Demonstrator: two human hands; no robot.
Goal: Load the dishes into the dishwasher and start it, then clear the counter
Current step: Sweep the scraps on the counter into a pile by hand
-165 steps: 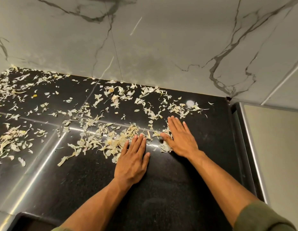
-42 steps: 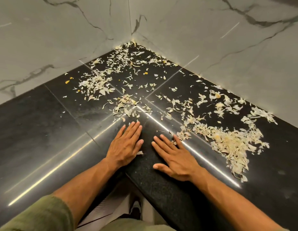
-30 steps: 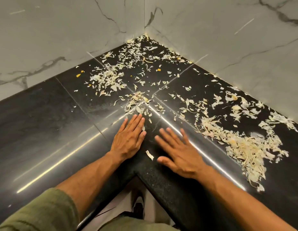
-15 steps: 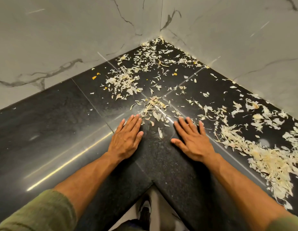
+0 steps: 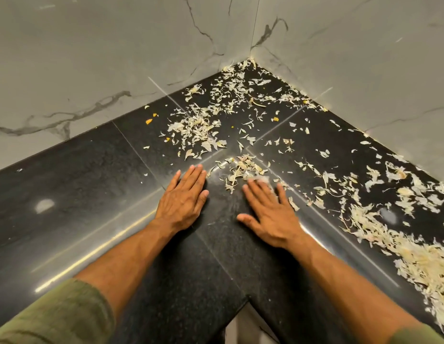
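The shiny black stone table (image 5: 67,194) filled the frame and bent round a corner under the grey marble walls (image 5: 91,58). Dry pale peel scraps (image 5: 198,127) lay all over it. Most sat in the upper middle of the frame, near the corner. A thick heap of pale scraps (image 5: 414,256) lay at the right edge. A few tiny orange bits (image 5: 149,121) lay in the upper middle too.

The 2 hands lay flat on the table in the middle of the frame. The left hand (image 5: 183,197) had its fingers straight and close together, holding nothing. The right hand (image 5: 268,214) had its fingers spread a little, and it held nothing too. Its fingertips (image 5: 259,181) were blurry, right at a small bunch of scraps (image 5: 240,167) between the 2 hands. It looked like the hands were about to push that bunch together. No dishes or dishwasher were in view, so this looked like the clearing part of the job.

The scraps looked very light. A fast push could make them fly or slide off the front edge of the table at the bottom of the frame. Bits could slip through the gap between the 2 hands. Scraps tucked tight against the walls could get left behind.
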